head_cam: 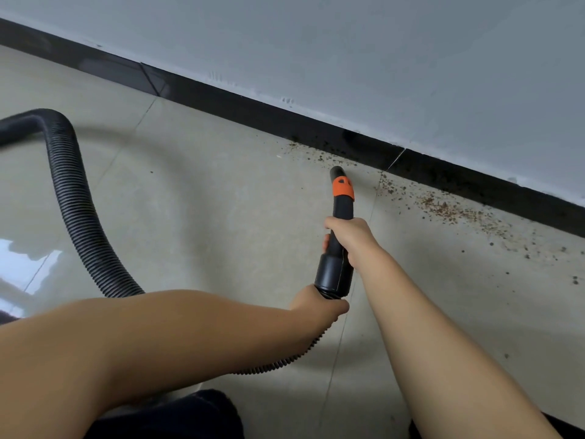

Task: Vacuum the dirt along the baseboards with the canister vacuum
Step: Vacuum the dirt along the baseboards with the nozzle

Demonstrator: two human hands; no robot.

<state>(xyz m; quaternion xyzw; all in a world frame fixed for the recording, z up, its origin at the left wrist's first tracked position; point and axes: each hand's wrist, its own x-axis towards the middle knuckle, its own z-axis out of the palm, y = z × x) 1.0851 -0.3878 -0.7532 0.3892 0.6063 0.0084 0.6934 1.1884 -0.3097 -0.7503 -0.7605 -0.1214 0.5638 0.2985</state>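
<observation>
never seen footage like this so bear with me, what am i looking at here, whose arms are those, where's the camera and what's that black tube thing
This is a single picture from a camera worn on a person's head, looking forward and down, so the two bare arms are the wearer's own. There is no robot. The black tube is a vacuum wand with an orange collar, joined to a ribbed black hose that loops away to the left. The right hand grips the wand partway along; the left hand holds it where the hose joins. The wand's tip points at the black baseboard below a pale wall. Brown crumbs of dirt lie scattered on the tiled floor along that baseboard, mostly to the right of the tip.
</observation>
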